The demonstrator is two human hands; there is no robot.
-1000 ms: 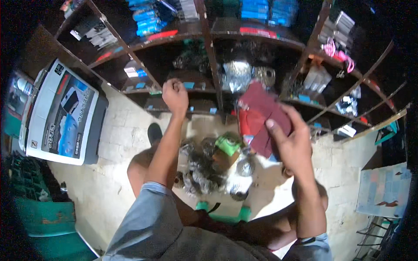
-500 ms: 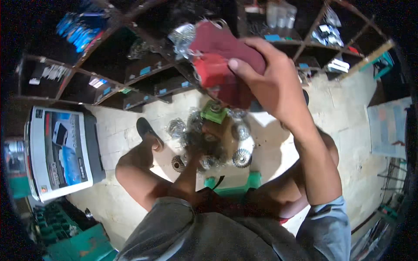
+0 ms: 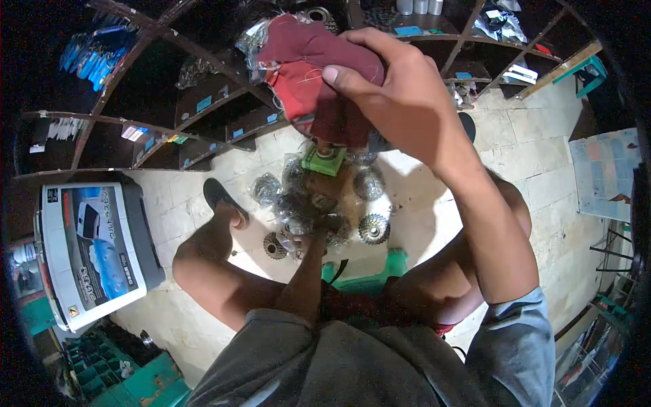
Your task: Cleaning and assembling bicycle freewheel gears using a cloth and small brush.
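A maroon and red cloth [image 3: 298, 51] with loose threads is gripped in my right hand [image 3: 400, 95], raised in front of the shelves. Its thumb presses on the cloth's near side. Low down between my knees, my left hand [image 3: 317, 229] is among plastic-wrapped bicycle sprocket cassettes [image 3: 296, 209]; shadow and wrapping hide most of its fingers. Two bare cassettes lie on the floor, a dark one [image 3: 274, 245] to the left of that hand and a silver one [image 3: 373, 229] to the right. Beyond the pile is a small green box [image 3: 324, 161], partly under the hanging cloth.
Dark wooden shelves [image 3: 196, 112] with packaged parts span the far side. A large printed box [image 3: 102, 247] stands at left, above a green divided tray [image 3: 112, 359]. A green stool [image 3: 366, 275] is between my legs. A pale panel [image 3: 603, 173] leans at right.
My right hand and the cloth have shifted slightly left and up in the picture. My view has tilted a little. My left hand stays low at the cassette pile.
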